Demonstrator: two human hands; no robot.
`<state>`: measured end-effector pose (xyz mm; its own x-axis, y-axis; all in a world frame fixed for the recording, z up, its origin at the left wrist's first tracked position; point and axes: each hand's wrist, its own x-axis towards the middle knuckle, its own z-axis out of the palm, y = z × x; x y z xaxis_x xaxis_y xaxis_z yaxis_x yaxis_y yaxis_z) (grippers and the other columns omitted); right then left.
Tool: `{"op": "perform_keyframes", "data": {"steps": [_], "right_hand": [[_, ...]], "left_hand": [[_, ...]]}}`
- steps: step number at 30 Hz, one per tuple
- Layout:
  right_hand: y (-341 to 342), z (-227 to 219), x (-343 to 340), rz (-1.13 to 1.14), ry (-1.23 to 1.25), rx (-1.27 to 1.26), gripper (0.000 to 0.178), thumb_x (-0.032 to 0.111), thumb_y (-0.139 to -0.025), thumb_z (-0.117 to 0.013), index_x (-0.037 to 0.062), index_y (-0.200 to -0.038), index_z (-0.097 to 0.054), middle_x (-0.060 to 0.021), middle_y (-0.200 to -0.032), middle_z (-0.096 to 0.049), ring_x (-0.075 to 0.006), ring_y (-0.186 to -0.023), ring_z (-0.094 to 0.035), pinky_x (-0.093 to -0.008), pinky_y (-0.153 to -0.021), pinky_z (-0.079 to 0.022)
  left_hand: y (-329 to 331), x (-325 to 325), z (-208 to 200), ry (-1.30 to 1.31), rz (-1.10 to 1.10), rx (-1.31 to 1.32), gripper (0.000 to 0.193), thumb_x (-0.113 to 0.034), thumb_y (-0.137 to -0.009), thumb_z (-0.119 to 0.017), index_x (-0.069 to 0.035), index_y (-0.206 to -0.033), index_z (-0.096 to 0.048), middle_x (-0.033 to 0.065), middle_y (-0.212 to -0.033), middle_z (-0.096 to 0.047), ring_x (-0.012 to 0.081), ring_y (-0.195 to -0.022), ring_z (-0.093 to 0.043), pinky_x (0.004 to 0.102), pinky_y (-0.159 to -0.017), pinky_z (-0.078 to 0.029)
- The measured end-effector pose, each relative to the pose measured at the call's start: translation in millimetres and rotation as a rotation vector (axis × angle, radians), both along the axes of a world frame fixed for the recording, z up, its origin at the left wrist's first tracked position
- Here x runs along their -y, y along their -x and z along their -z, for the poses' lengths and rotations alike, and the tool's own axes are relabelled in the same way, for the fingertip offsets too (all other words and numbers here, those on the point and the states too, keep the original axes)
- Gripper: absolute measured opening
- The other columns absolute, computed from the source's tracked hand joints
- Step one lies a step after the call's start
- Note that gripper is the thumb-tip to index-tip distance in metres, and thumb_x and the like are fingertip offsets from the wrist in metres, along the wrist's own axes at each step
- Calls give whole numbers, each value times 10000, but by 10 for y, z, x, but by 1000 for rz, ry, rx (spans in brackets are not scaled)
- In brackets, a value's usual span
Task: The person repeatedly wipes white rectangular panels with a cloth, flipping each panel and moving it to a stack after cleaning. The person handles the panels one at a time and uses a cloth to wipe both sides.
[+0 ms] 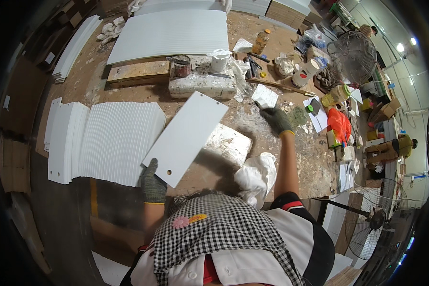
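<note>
White and flat, a drilled rectangular panel (186, 138) sits mid-frame, tilted over the worktop (105, 78), its lower corner clamped in the fingers of the gloved left hand (152, 183). Right of centre, the gloved right hand (276, 119) closes its fingers on a putty knife (263, 97). At left lies a fanned stack of white panels (109, 148); above centre stands a paint tin (181, 66).
</note>
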<state>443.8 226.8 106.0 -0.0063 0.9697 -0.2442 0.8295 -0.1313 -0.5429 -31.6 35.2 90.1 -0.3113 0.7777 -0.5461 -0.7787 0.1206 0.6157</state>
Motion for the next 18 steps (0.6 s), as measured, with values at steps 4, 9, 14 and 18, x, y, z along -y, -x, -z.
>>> {"op": "perform_keyframes", "data": {"steps": [4,9,14,18], "right_hand": [[-120,903,-561,130,-320,368,410,427,-969,-667,176,-1285,-739,-218,-1175,-738,-408,-1124,-687,-490,-1001,-535],[-35,996,-619,159,-358,348,331,268,-959,-680,115,-1248,-729,-229,-1114,-740,-416,-1011,-702,-472,-925,-564],[878,228,279,143,-748,-141,289,159,-945,-724,51,-1213,-728,-161,-1071,-734,-284,-788,-721,-374,-766,-602],[1653,-85,1189,-350,-772,-138,438,74,-821,-777,113,-1251,-704,-163,-1083,-688,-309,-963,-682,-441,-818,-579]], "left_hand": [[-259,-5,51,56,51,30,549,-50,-942,-719,28,-1438,-498,187,-1323,-632,342,-1196,-634,484,-1008,-550],[-294,-22,85,142,54,73,522,-58,-958,-706,11,-1431,-497,189,-1306,-632,347,-1191,-644,506,-960,-581],[-161,9,204,90,76,112,570,-53,-951,-720,-1,-1456,-461,193,-1330,-612,361,-1195,-639,530,-941,-592],[-121,-12,304,76,91,116,569,-47,-948,-723,-4,-1455,-467,189,-1342,-613,357,-1195,-642,527,-943,-593]]}}
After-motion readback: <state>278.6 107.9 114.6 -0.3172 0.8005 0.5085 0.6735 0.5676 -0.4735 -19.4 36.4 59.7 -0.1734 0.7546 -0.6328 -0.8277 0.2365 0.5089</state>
